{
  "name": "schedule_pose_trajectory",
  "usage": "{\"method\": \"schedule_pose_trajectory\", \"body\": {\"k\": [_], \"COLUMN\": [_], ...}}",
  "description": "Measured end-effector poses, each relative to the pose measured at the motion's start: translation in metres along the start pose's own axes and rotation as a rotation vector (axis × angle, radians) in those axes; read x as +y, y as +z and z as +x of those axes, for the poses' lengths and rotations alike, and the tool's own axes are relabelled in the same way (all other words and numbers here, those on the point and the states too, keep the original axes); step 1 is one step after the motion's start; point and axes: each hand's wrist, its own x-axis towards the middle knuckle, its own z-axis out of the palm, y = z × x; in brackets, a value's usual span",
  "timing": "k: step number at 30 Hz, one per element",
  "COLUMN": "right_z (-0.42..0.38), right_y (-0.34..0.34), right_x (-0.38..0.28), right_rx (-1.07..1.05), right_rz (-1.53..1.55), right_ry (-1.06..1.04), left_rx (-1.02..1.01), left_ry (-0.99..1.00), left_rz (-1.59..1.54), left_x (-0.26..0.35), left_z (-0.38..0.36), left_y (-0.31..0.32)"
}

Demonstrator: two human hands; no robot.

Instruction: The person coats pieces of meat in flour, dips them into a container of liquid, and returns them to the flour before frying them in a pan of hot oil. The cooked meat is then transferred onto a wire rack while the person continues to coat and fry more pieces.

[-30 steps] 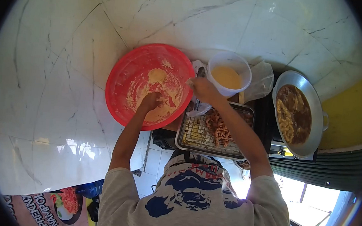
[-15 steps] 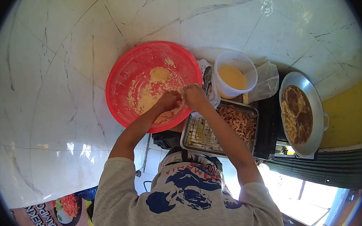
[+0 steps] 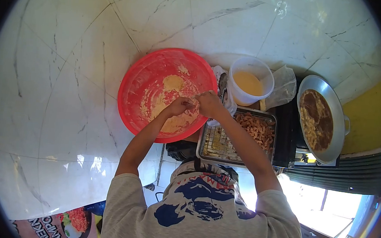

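Note:
My left hand (image 3: 181, 106) is over the right side of a large red basin (image 3: 128, 80), its fingers drawn together in a pinch. Close beside it, near the rim, my right hand (image 3: 209, 104) is closed as well. The fingertips of both hands almost meet, and what they pinch is too small to make out. Inside the basin lies pale yellow flour (image 3: 173, 83), with a small mound in the middle and clumps smeared around the bottom.
Right of the basin stands a clear tub (image 3: 269, 84) of yellow liquid beside a plastic bag (image 3: 284, 86). A metal tray (image 3: 202, 156) with a wire rack holds browned fried pieces (image 3: 258, 131). Farther right, a wok (image 3: 335, 140) of dark oil with frying pieces sits on a stove.
The whole view has shifted slightly, so everything appears a little farther right. My left hand has turned a little, its fingers now closer to my right hand.

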Motion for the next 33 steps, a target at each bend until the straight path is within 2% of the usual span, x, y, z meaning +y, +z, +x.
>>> {"method": "schedule_pose_trajectory", "body": {"k": [2,8,11,14,17,20,23,29,32,33], "right_z": [0.005,0.010,0.012,0.011,0.013,0.016,0.016,0.017,0.014,0.013], "right_y": [-0.005,-0.007,-0.002,0.000,-0.006,0.001,0.001,0.013,0.010,0.010], "right_x": [0.000,-0.004,-0.001,-0.006,-0.014,-0.009,-0.007,0.007,0.006,0.005], "right_rx": [-0.144,-0.164,-0.168,-0.088,-0.095,-0.075,-0.050,-0.005,0.010,0.014], "right_rz": [0.007,0.061,0.017,0.018,-0.002,0.107,0.223,0.270,0.279,0.284], "right_ry": [0.028,0.087,0.097,0.127,0.231,0.219,0.218,0.150,0.137,0.138], "left_rx": [0.015,-0.037,0.029,0.097,0.085,-0.002,0.004,0.013,0.028,0.018], "left_ry": [-0.053,-0.108,-0.189,0.003,-0.239,-0.296,-0.233,-0.188,-0.142,-0.140], "left_rz": [-0.049,-0.218,-0.401,0.318,0.978,1.100,1.185,1.193,1.033,1.071], "left_x": [0.008,-0.014,-0.006,-0.048,-0.029,-0.028,-0.035,-0.047,-0.051,-0.045], "left_z": [-0.005,-0.001,-0.011,0.000,-0.013,-0.016,-0.014,0.001,-0.001,-0.006], "left_y": [-0.004,-0.012,-0.006,-0.011,0.001,0.007,0.013,0.017,0.006,0.006]}}
